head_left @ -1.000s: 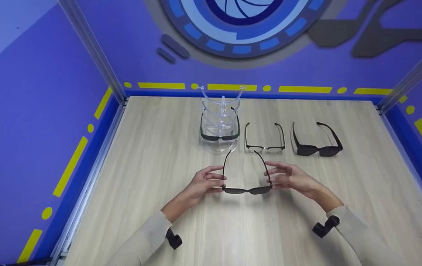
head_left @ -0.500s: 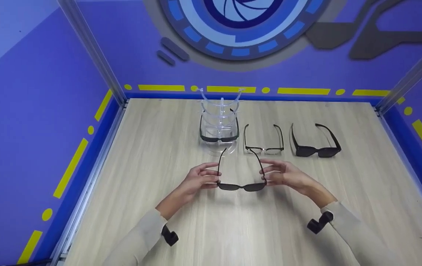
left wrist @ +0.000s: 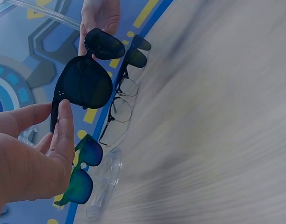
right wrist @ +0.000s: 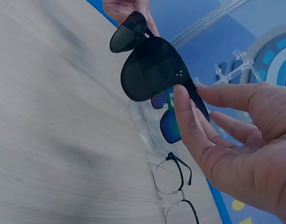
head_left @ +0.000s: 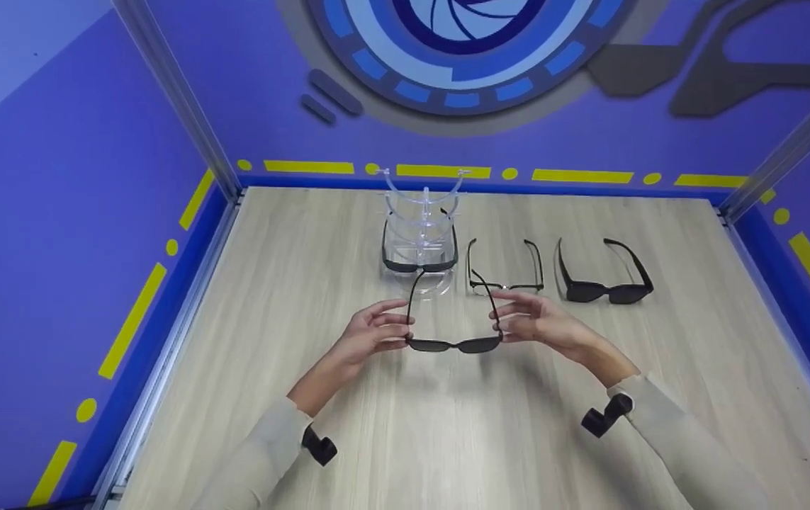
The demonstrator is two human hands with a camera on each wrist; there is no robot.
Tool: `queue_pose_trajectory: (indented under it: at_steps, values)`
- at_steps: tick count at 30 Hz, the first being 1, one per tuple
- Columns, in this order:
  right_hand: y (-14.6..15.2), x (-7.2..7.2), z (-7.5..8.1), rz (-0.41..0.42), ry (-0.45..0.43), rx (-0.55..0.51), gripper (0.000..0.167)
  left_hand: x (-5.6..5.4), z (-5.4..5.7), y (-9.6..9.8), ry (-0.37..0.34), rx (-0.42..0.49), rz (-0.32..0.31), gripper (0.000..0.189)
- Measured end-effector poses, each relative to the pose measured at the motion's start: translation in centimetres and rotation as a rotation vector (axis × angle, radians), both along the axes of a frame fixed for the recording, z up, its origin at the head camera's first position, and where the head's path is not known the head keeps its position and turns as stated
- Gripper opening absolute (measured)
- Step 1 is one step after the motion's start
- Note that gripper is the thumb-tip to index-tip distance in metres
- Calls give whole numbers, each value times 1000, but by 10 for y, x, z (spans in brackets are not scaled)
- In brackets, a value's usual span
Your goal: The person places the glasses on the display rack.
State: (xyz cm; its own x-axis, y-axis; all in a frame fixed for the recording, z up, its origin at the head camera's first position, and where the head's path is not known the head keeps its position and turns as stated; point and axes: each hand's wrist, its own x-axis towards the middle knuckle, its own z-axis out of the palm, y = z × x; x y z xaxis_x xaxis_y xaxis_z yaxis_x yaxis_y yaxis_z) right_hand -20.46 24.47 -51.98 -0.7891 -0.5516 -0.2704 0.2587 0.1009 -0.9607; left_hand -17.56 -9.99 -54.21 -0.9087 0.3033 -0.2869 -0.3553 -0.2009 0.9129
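Note:
Between the two hands hangs a pair of black sunglasses (head_left: 454, 346), raised above the table with temples unfolded and pointing away. My left hand (head_left: 370, 331) pinches the temple near the hinge on the left, thumb and fingers on either side. On the other side my right hand (head_left: 543, 324) pinches the other temple the same way. Just beyond stands a clear display stand (head_left: 424, 230), its lower tier bearing a second pair of sunglasses (head_left: 402, 267) with blue-green lenses (left wrist: 81, 185). The upper tiers of the stand hold nothing.
To the right of the stand lie clear-lensed eyeglasses (head_left: 541, 265), partly behind the right hand, and thick black sunglasses (head_left: 609, 292). A blue wall (head_left: 234, 106) closes off the wooden table (head_left: 270, 269) at the back, with more walls at both sides.
Both hands have carried the held sunglasses forward and slightly left, closer to the stand. The glasses on the stand and those on the table stay put.

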Motion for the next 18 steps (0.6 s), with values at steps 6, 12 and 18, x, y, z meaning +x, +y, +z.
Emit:
queue_pose_trajectory:
  at_steps: [6, 12, 18]
  values:
    - [-9, -6, 8, 15, 7, 2, 69, 0, 7, -7, 12, -1, 28, 56]
    - [-15, -12, 14, 6, 16, 2, 70, -5, 13, -13, 21, -6, 41, 56]
    - [-24, -19, 18, -35, 17, -3, 65, -15, 19, -19, 41, -25, 42, 56]
